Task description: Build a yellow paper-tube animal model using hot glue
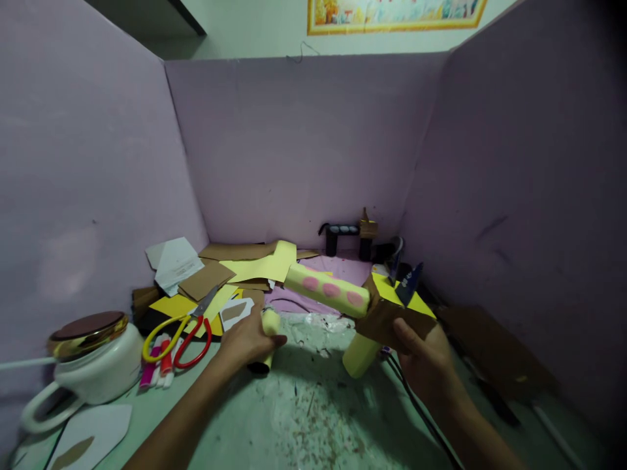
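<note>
1. At seven o'clock from the middle, a short yellow roll point(270, 322) is held in the left hand point(247, 339) — the fingers are bent around it.
2. Between four and five o'clock, a brown card box point(386, 321) with a yellow top is held in the right hand point(427, 360), with the thumb laid on its side.
3. From the box, a spotted yellow tube point(326, 290) is pointed toward ten o'clock; a yellow leg point(361, 356) is seen below.
4. At eight o'clock, scissors point(196, 318) are laid near felt pens point(160, 358) and a white mug point(105, 362).
</note>
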A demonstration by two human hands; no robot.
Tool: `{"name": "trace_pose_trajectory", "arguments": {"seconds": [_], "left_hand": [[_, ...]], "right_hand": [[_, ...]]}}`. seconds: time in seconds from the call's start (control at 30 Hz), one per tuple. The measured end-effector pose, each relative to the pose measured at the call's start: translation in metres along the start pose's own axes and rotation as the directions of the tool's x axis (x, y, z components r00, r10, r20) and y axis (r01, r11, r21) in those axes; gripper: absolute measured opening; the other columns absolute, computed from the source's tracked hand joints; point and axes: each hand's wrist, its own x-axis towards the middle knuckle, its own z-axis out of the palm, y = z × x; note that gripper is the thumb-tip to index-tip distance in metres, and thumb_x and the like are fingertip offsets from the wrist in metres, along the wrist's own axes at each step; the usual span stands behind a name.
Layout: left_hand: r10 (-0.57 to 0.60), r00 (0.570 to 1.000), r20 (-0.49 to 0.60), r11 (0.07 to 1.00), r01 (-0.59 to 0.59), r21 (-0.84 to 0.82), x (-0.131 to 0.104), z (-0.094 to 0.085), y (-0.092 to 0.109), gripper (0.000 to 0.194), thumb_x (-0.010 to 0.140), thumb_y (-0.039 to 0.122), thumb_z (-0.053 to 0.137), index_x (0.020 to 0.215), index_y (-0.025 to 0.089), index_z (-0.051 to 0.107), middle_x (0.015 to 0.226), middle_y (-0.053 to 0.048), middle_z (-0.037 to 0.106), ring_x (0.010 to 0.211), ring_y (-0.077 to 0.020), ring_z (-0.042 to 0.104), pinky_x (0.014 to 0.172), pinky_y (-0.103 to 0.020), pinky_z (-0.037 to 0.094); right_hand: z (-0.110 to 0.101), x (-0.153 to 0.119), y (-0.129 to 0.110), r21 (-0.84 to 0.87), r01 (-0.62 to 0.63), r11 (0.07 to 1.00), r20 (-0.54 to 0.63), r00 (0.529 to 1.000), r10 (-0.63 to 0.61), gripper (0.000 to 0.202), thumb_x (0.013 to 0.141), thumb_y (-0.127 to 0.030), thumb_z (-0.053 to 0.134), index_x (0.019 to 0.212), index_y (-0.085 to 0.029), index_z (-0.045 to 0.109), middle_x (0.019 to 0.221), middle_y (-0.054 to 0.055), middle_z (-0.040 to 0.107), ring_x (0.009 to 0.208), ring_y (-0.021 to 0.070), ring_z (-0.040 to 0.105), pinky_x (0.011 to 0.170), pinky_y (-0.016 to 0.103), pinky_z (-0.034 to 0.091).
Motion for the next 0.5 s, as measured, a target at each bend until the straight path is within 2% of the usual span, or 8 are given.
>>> {"name": "trace_pose_trajectory", "arguments": {"seconds": [0.07,0.13,0.23,0.33,0.5], "left_hand": [[-0.013,1.0,0.001,1.0,0.013,-0.006,0.0,0.0,-0.001,0.055,0.048,0.031,0.076,0.099,0.02,0.058,0.096,-0.017,0.064,0.103,-0.0452,0.052,0.083,-0.051,0.036],[0.01,0.999,0.045,0.998,-0.007,-0.058,-0.001,0.001,0.001,0.062,0.052,0.026,0.072,0.111,0.019,0.054,0.101,-0.014,0.065,0.101,-0.0378,0.056,0.083,-0.046,0.04],[0.109,0.984,0.138,0.958,-0.067,-0.278,-0.004,0.003,0.009,0.072,0.058,0.022,0.066,0.126,0.017,0.043,0.11,-0.011,0.064,0.099,-0.0276,0.059,0.082,-0.037,0.045],[0.221,0.964,0.149,0.834,-0.107,-0.541,-0.009,0.008,0.015,0.067,0.056,0.019,0.067,0.12,0.015,0.047,0.115,-0.012,0.062,0.106,-0.0273,0.056,0.087,-0.035,0.043],[0.227,0.97,0.084,0.736,-0.115,-0.667,-0.012,0.021,0.014,0.056,0.051,0.017,0.072,0.104,0.016,0.056,0.099,-0.008,0.063,0.095,-0.0277,0.057,0.078,-0.034,0.043]], "right_hand": [[-0.001,0.0,0.001,-0.015,0.012,1.0,0.014,1.0,-0.012,0.071,0.057,-0.038,0.079,0.121,-0.02,0.054,0.104,0.011,0.068,0.086,0.0283,0.064,0.065,0.035,0.053],[-0.001,0.0,0.002,-0.027,0.021,0.999,0.026,0.999,-0.02,0.071,0.059,-0.039,0.077,0.123,-0.02,0.053,0.103,0.011,0.068,0.08,0.0273,0.065,0.06,0.034,0.053],[-0.001,0.0,0.001,-0.027,0.038,0.999,0.019,0.999,-0.037,0.074,0.06,-0.04,0.077,0.126,-0.02,0.05,0.104,0.011,0.067,0.083,0.0275,0.064,0.062,0.034,0.053],[0.0,0.0,0.0,-0.007,0.039,0.999,0.018,0.999,-0.039,0.079,0.06,-0.039,0.078,0.13,-0.022,0.045,0.107,0.01,0.067,0.09,0.0283,0.063,0.068,0.036,0.052],[-0.002,0.0,0.002,-0.031,0.067,0.997,0.048,0.997,-0.066,0.082,0.061,-0.039,0.077,0.132,-0.021,0.041,0.113,0.011,0.064,0.096,0.0292,0.061,0.079,0.039,0.05]]}}
